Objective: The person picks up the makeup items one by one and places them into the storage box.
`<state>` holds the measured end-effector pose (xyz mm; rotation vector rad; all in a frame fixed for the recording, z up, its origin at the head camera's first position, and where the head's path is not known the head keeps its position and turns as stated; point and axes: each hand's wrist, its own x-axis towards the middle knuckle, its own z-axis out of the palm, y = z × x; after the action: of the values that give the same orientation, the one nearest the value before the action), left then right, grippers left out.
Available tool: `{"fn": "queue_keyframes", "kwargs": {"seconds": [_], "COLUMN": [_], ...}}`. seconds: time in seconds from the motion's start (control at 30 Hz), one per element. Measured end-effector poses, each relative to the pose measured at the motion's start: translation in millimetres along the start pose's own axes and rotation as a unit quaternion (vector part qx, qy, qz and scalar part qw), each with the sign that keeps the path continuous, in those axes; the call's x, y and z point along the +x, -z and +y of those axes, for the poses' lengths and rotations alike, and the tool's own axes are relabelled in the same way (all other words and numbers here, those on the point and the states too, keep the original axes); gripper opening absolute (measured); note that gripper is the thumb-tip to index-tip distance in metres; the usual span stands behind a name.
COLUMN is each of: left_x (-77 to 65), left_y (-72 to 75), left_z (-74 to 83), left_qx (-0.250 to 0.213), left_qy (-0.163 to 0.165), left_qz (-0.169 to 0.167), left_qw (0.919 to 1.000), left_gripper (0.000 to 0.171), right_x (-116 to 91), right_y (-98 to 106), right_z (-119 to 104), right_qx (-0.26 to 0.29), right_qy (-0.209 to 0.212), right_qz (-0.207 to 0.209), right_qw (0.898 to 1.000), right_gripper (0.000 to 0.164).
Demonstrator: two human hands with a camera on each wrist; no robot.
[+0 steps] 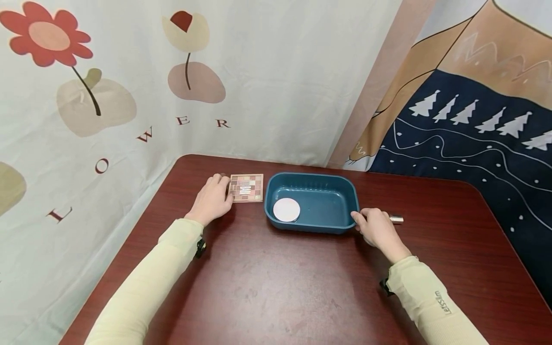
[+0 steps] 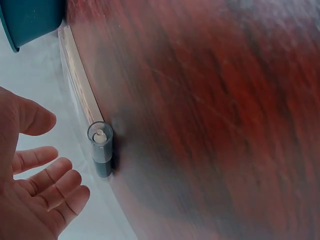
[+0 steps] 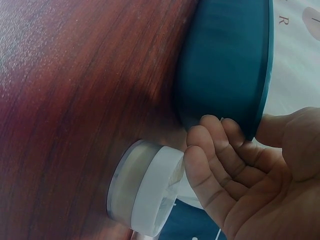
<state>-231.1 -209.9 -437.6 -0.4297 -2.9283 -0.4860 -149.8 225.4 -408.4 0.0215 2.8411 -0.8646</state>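
Observation:
In the head view my right hand (image 1: pixel 379 227) is at the near right corner of a blue plastic basin (image 1: pixel 357 203). The right wrist view shows its thumb inside the rim and its fingers against the outer wall, pinching the basin. Beside those fingers stands a round clear jar with a white band (image 3: pixel 150 187), which the hand hides from the head view. My left hand (image 1: pixel 212 199) is held loosely curved by a checkered eyeshadow palette (image 1: pixel 246 188). In the left wrist view a small clear-capped tube (image 2: pixel 101 150) stands at the palette's end, apart from the fingers.
Inside the basin, at its left, lies a round pale pink disc (image 1: pixel 286 210). A silver cylinder end (image 1: pixel 396 219) shows past my right hand. Printed curtains (image 1: pixel 276 86) hang behind the dark red wooden table (image 1: pixel 276 287).

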Motion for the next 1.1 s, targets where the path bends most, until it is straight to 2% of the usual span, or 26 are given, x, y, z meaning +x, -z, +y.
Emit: {"fn": "queue_keyframes", "kwargs": {"seconds": [0.6, 0.87, 1.1], "left_x": [-2.4, 1.2, 1.9], "left_y": [0.3, -1.6, -1.9], "left_z": [-6.0, -8.0, -8.4], "left_qx": [-0.009, -0.01, -0.012], "left_qy": [0.063, 0.079, 0.087], "left_qz": [-0.045, -0.059, -0.064], "left_qw": [0.997, 0.9951, 0.9941], "left_gripper": [0.04, 0.045, 0.046], "right_x": [0.5, 1.2, 1.9], "right_y": [0.7, 0.5, -0.8], "right_z": [-1.2, -0.7, 1.2], "right_qx": [-0.017, -0.006, -0.006], "right_qy": [0.005, -0.01, -0.005], "right_qz": [0.005, -0.006, -0.001], "right_qw": [1.0, 1.0, 1.0], "right_gripper": [0.034, 0.032, 0.032]}}
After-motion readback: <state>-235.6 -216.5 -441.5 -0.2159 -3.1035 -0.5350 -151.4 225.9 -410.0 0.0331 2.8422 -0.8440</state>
